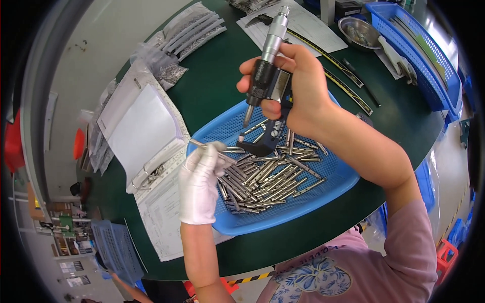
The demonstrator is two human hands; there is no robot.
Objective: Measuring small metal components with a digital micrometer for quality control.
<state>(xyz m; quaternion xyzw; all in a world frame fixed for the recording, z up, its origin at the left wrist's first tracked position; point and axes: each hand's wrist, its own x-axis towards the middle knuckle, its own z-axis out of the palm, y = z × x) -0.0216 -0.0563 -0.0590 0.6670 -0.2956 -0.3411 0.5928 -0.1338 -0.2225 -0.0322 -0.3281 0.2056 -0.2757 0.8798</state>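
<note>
My right hand [303, 86], bare, grips a digital micrometer [270, 76] with a silver thimble, held upright above a blue perforated tray [323, 189]. My left hand [199, 184] wears a white glove and pinches a thin metal pin [209, 147] at the tray's left rim, just left of the micrometer's black frame. Several silver metal pins [268, 177] lie heaped in the tray below both hands.
An open white binder [139, 134] and paper sheets lie to the left on the dark green table [212, 86]. Bags of metal parts [194, 30] sit at the back left. A metal bowl [357, 33], a blue basket [419, 55], a caliper and a pen are at the back right.
</note>
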